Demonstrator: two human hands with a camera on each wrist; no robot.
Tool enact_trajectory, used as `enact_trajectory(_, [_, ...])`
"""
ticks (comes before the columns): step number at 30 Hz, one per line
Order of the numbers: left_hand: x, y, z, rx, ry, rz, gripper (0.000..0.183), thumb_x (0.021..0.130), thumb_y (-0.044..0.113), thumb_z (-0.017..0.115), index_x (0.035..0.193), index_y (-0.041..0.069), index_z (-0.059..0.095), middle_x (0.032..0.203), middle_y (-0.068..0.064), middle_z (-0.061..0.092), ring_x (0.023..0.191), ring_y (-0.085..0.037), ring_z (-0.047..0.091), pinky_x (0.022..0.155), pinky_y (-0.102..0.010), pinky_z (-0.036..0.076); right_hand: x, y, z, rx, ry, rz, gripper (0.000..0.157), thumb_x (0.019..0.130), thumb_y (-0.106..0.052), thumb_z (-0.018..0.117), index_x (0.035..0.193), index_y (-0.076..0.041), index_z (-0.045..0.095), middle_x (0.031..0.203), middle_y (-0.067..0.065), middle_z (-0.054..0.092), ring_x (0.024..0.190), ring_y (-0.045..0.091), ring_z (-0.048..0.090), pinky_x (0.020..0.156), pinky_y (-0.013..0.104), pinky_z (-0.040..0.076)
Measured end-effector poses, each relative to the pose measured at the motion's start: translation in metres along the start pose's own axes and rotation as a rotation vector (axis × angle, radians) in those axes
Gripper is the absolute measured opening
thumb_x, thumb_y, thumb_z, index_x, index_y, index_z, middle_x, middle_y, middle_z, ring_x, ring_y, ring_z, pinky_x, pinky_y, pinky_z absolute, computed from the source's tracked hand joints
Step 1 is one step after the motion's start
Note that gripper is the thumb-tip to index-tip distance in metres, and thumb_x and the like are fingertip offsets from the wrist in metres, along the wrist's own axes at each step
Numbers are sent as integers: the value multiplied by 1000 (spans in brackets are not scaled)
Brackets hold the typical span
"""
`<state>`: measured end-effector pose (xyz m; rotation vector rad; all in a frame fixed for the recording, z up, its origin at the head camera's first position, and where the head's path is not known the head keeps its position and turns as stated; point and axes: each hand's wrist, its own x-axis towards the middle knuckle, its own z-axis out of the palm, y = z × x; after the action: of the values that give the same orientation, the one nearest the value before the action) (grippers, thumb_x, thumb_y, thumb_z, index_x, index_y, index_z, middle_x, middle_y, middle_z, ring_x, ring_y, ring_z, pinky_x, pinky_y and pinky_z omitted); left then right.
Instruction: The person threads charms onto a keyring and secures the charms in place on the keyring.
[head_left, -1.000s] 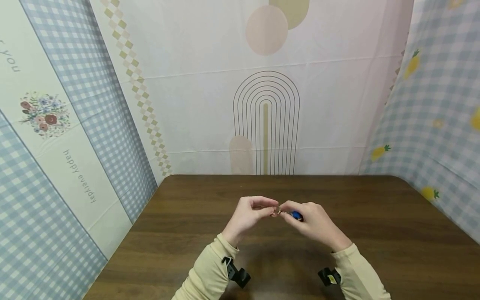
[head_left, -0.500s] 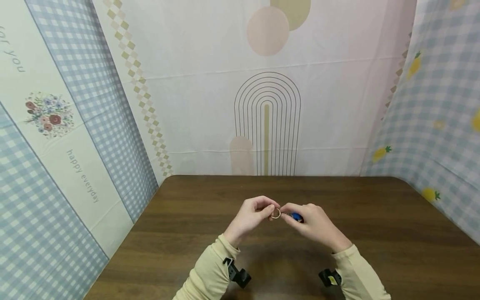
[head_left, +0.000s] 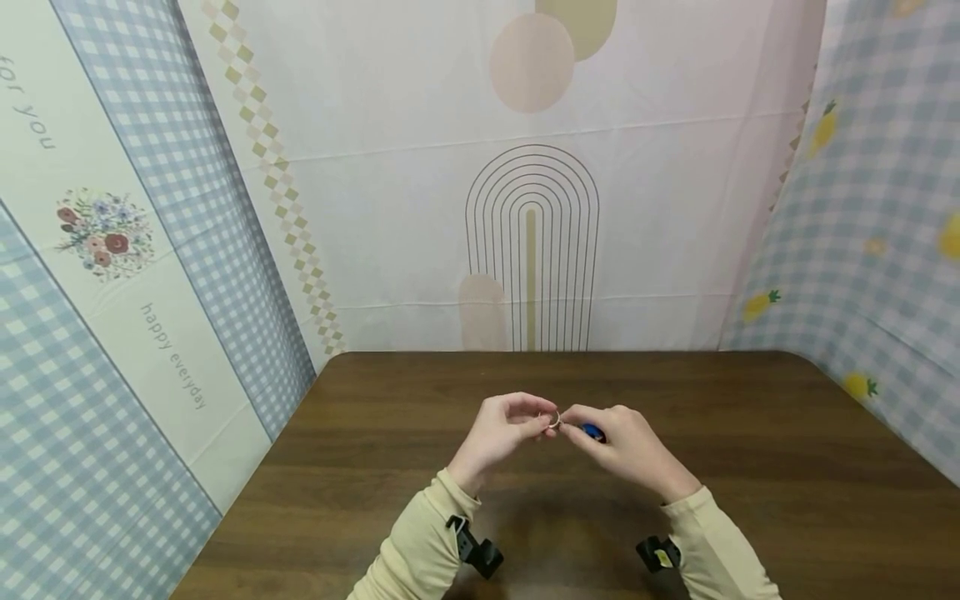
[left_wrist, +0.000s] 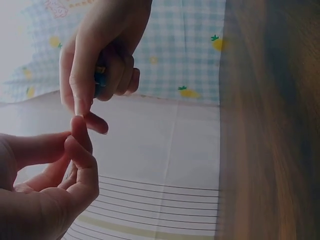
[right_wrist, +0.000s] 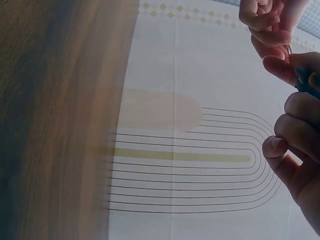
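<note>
Both hands meet over the wooden table in the head view. My left hand (head_left: 491, 433) pinches a small metal key ring (head_left: 557, 419) between thumb and fingers, covering part of it. Right beside it, the thumb and index finger of my right hand (head_left: 633, 446) pinch at the ring's right side. A blue keychain charm (head_left: 594, 432) lies within the right hand, mostly hidden by the fingers. In the right wrist view the charm (right_wrist: 306, 80) looks dark blue-green with an orange part. The left wrist view shows the fingertips of both hands touching or nearly so.
The brown table (head_left: 360, 483) reaches back to a white patterned cloth (head_left: 405, 250). Blue checked cloths hang at the left (head_left: 217, 192) and right (head_left: 885, 217). A black camera mount sits on each wrist, over cream sleeves (head_left: 420, 533).
The ring has turned and shifted between the left fingertips: it showed as a fuller circle half a second ago, and is now partly covered. Both hands stay in nearly the same place.
</note>
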<state>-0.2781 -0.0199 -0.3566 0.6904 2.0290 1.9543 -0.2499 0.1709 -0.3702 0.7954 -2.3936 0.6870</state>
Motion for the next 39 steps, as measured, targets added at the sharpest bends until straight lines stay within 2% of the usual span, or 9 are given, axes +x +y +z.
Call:
enact_trajectory(4, [0, 0, -1, 11, -19, 0, 20, 83, 10, 62, 99, -1, 65, 95, -21, 67, 70, -8, 64, 70, -26, 52, 0, 1, 0, -24, 27, -34, 8, 84, -21, 61, 85, -29, 65, 64, -24, 55, 46, -8, 32, 48, 12, 33])
enact_trajectory(9, [-1, 2, -3, 60, -69, 1, 20, 83, 8, 61, 101, -2, 64, 97, -23, 65, 68, -7, 63, 69, -25, 51, 0, 3, 0, -76, 57, -82, 9, 82, -20, 64, 84, -29, 64, 54, -25, 45, 45, -9, 28, 48, 11, 30])
enact_trajectory(12, [-1, 2, -4, 82, -106, -8, 20, 84, 7, 59, 101, -2, 64, 93, -23, 66, 66, -8, 62, 66, -25, 52, 0, 2, 0, -79, 56, -79, 10, 82, -20, 64, 85, -29, 65, 51, -25, 39, 43, -9, 26, 47, 11, 29])
enact_trajectory(17, [-1, 4, -3, 111, -154, -14, 16, 84, 2, 57, 98, -4, 63, 86, -20, 66, 63, -9, 59, 68, -30, 52, 0, 1, -2, -71, 42, -53, 11, 83, -20, 63, 87, -30, 65, 51, -23, 40, 42, -9, 26, 44, 12, 28])
enact_trajectory(22, [-3, 5, 0, 132, -184, -1, 13, 83, -4, 55, 94, -7, 62, 82, -19, 63, 61, -11, 56, 64, -24, 51, -2, 2, -1, -84, 60, -81, 15, 80, -18, 65, 86, -32, 65, 53, -26, 41, 44, -8, 26, 52, 14, 32])
enact_trajectory(24, [-4, 5, 1, 132, -187, 11, 13, 84, -4, 55, 95, -7, 62, 84, -23, 62, 63, -10, 56, 64, -23, 51, -2, 2, -1, -89, 72, -87, 16, 80, -17, 66, 86, -31, 65, 53, -26, 40, 45, -8, 26, 54, 15, 32])
enact_trajectory(27, [-3, 6, 0, 120, -168, 24, 16, 86, 3, 55, 99, -6, 60, 89, -24, 61, 67, -9, 57, 68, -23, 51, -2, 3, -1, -86, 85, -99, 16, 78, -15, 67, 85, -29, 65, 52, -24, 41, 45, -8, 26, 52, 14, 32])
enact_trajectory(33, [-1, 3, -2, 81, -46, 47, 24, 80, 7, 65, 102, 0, 59, 91, -16, 62, 75, -9, 61, 72, -24, 51, -1, 4, 0, -76, 77, -108, 12, 79, -17, 67, 84, -28, 65, 60, -24, 52, 46, -10, 30, 52, 13, 33])
enact_trajectory(39, [2, -1, -3, 56, 40, 65, 25, 81, 9, 65, 103, -1, 62, 99, -19, 66, 79, -11, 65, 75, -27, 52, 0, 4, 0, -29, 53, -81, 10, 82, -22, 64, 90, -29, 63, 71, -22, 60, 48, -9, 35, 50, 11, 34])
